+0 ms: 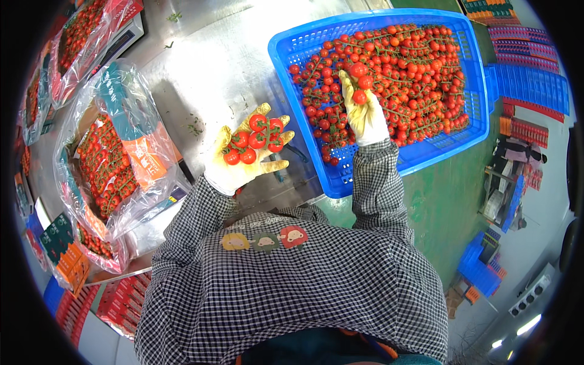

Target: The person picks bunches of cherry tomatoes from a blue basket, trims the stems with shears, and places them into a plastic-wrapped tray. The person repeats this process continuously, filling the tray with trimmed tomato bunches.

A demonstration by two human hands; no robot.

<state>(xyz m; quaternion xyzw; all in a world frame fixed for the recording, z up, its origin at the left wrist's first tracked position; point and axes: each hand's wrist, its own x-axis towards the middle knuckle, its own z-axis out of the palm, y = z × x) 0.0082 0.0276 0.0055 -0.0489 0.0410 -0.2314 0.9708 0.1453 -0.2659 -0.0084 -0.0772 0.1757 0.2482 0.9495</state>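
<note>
My left hand, in a stained white glove, is palm up over the metal table, its fingers spread under a truss of cherry tomatoes. At the right, my gloved right hand is above a blue plastic crate full of cherry tomatoes on green stems. Several tomatoes lie along its palm and fingers; whether it grips them or their stem is hidden. To the left of my left hand, a plastic-lined carton holds more tomato trusses.
The metal table bears bits of green stem. More lined tomato cartons and a scale stand at the upper left. Red cartons are stacked below the table's left edge. Green floor shows beyond the blue crate, with stacked crates farther right.
</note>
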